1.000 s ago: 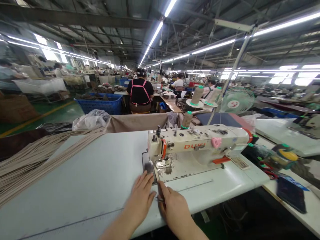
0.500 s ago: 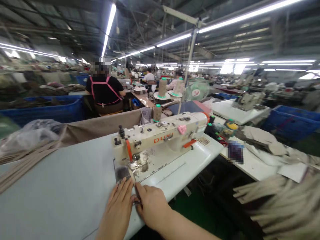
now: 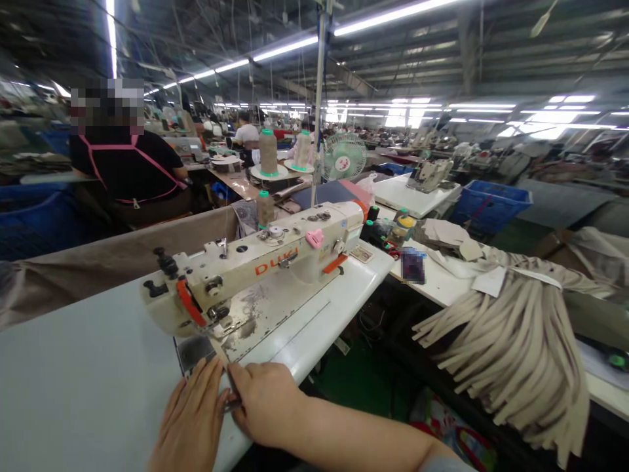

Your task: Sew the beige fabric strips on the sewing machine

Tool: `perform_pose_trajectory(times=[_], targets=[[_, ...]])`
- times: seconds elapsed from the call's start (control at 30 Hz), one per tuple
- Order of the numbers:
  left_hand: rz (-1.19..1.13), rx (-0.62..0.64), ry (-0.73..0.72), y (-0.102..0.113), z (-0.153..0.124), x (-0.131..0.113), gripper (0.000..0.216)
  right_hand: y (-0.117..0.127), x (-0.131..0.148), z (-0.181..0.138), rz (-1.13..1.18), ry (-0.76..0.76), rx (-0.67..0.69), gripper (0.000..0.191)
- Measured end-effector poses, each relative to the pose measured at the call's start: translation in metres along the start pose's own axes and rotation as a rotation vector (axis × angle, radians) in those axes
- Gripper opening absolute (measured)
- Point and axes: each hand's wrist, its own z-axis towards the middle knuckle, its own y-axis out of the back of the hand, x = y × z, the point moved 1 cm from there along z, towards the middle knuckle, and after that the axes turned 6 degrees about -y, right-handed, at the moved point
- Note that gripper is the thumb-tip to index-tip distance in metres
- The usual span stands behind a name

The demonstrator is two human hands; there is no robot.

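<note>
A narrow beige fabric strip (image 3: 219,353) runs from under the needle area of the sewing machine (image 3: 289,259) toward me. My left hand (image 3: 191,413) lies with fingers stretched flat on the machine bed, just left of the strip. To its right, my right hand (image 3: 270,401) is closed, thumb and fingers pinching the near part of the strip. Small metal parts show between the two hands; I cannot make out what they are. The strip's near end is hidden by my fingers.
The white sewing table (image 3: 78,373) extends left. Right of it, a bundle of beige strips (image 3: 515,354) hangs over a side table (image 3: 449,288). Thread cones (image 3: 268,154) and a green fan (image 3: 344,157) stand behind the machine. A co-worker (image 3: 132,164) sits ahead on the left.
The view has turned right and come closer, so the machine appears further left and more of the strip bundle shows. Both hands keep their places at the strip.
</note>
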Motion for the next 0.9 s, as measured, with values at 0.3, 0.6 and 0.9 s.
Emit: perform_pose_trajectory(times=[0.3,0.6,0.9], targets=[[-0.019,0.015,-0.004,0.003,0.001,-0.002,0.072,0.000,0.000,0.000,-0.005,-0.004,0.025,0.059],[0.041,0.034,-0.029,0.005,0.002,-0.004,0.070,-0.002,0.000,0.000,-0.017,-0.022,0.022,0.059],[0.071,0.037,0.007,0.013,0.011,-0.012,0.058,0.001,-0.004,0.002,0.080,-0.023,-0.002,0.046]])
